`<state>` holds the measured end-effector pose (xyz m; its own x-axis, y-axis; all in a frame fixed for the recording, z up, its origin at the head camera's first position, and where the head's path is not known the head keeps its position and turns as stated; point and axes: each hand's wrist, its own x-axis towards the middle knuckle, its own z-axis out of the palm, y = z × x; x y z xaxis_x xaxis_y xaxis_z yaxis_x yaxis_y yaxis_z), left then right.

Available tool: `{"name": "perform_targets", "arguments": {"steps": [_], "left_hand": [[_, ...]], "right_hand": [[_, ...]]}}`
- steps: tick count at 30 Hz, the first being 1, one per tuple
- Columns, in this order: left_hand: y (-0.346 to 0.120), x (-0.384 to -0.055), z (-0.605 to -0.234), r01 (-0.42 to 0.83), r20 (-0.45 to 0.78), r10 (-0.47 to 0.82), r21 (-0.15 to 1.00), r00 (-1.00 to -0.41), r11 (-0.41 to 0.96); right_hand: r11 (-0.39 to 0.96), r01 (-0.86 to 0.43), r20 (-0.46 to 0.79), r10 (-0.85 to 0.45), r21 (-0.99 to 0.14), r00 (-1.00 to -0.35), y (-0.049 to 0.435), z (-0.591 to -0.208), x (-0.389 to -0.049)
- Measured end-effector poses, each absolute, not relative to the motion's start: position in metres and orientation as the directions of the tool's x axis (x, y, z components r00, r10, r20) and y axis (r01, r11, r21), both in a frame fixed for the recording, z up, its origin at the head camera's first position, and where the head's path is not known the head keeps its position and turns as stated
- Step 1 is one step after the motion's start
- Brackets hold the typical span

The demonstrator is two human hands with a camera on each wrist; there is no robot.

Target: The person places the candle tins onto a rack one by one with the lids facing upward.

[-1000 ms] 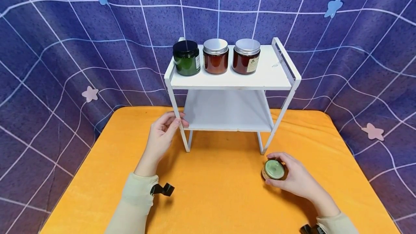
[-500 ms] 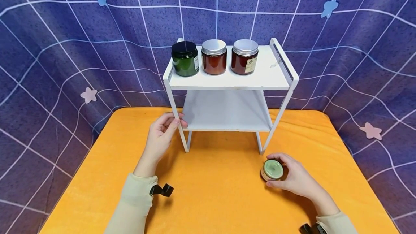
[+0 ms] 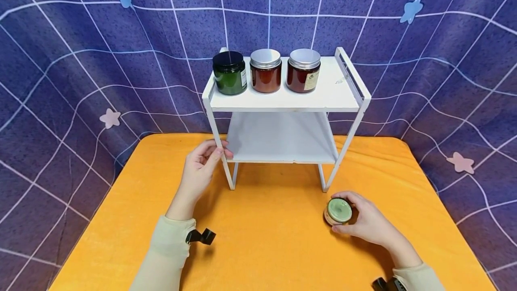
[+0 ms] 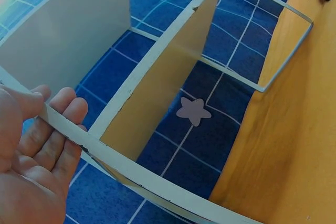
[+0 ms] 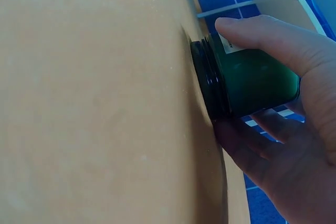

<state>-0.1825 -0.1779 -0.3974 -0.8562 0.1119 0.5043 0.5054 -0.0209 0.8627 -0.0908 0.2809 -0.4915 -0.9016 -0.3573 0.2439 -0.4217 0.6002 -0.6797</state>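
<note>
My left hand [image 3: 199,165] holds the left front leg of a white two-tier shelf rack [image 3: 282,136], thumb in front and fingers behind; the left wrist view shows the rack's leg [image 4: 68,127] lying across the fingers. At the front right, my right hand [image 3: 369,219] grips a green glass jar [image 3: 339,210] between thumb and fingers. The jar is upside down: its green base faces up in the head view. In the right wrist view its black lid [image 5: 207,80] is right at the orange tabletop, and the thumb partly covers a pale label.
On the rack's upper shelf stand a green jar with a black lid [image 3: 230,73] and two amber jars [image 3: 265,71] with silver lids in a row. An orange cloth [image 3: 262,237] covers the table. Behind hangs a blue gridded curtain [image 3: 161,57] with star shapes.
</note>
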Motion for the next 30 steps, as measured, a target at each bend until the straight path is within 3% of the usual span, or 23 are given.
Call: {"name": "perform_targets", "arguments": {"steps": [30], "left_hand": [[-0.1787,-0.1814,-0.3979,0.496,0.492,0.114,0.869,-0.863,0.002]], "right_hand": [[0.577,-0.403,0.227,-0.353,-0.711,-0.907,0.2825,-0.4901,-0.0898]]}}
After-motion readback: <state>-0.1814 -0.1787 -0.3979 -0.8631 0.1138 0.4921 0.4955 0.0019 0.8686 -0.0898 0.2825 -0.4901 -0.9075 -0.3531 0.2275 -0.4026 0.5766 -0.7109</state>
